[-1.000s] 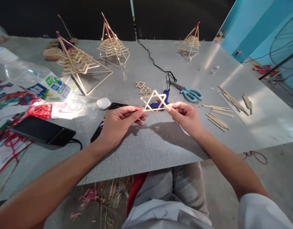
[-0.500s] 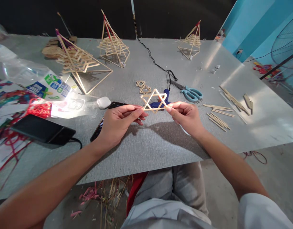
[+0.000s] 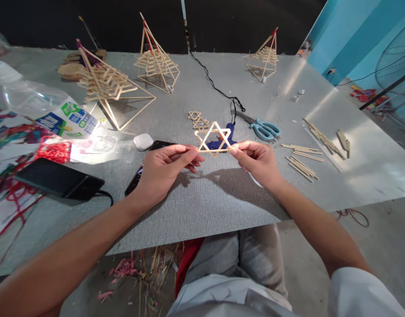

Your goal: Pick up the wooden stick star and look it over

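Observation:
A six-pointed star of thin wooden sticks (image 3: pixel 206 145) is held up above the table between both hands. My left hand (image 3: pixel 169 169) pinches its lower left corner between thumb and fingers. At the lower right corner, my right hand (image 3: pixel 255 159) grips it the same way. Behind the star lies a blue glue gun (image 3: pixel 231 132), partly hidden by it. Smaller stick stars (image 3: pixel 198 119) rest on the table just beyond. A phone (image 3: pixel 136 179) lies partly under my left hand.
Scissors (image 3: pixel 265 129) and loose sticks (image 3: pixel 303 169) lie to the right. Stick pyramids (image 3: pixel 158 66) stand at the back. On the left are a plastic bottle (image 3: pixel 40 101), a black power bank (image 3: pixel 60 178) and red string (image 3: pixel 53 151). A black cord (image 3: pixel 207 75) crosses the table.

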### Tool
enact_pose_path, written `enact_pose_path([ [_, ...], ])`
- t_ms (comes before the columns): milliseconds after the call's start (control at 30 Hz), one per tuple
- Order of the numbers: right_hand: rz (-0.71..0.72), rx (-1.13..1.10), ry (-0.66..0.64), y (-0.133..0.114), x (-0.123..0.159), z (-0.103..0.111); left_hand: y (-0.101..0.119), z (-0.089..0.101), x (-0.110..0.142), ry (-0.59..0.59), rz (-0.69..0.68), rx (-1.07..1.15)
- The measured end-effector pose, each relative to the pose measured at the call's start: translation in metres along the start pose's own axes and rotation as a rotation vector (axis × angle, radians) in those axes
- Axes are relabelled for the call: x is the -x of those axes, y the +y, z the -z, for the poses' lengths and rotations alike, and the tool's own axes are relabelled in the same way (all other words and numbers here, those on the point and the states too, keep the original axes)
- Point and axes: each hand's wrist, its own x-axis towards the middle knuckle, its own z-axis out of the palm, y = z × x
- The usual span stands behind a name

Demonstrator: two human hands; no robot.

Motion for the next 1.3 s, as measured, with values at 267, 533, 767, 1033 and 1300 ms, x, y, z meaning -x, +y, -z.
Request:
enact_pose_path([
  [267, -0.012, -0.021, -0.011, -0.002, 0.000, 0.000, 0.001, 0.000, 0.000, 0.007, 0.006, -0.014],
  [533, -0.021, 0.012, 0.001, -0.001, 0.001, 0.000, 0.002, 0.000, 0.000, 0.001, 0.006, 0.000],
  [767, -0.049, -0.036, -0.064, -0.008, 0.000, 0.000, 0.008, 0.000, 0.003, -0.025, 0.028, -0.028],
  [1033, -0.317, 0.180, -0.447, -0.013, 0.000, 0.010, 0.014, 0.013, 0.000, -0.341, 0.174, -0.407],
  [1300, -0.190, 0.779, -0.400, -0.008, 0.001, 0.014, 0.012, 0.015, 0.002, -0.146, -0.188, -0.852],
])
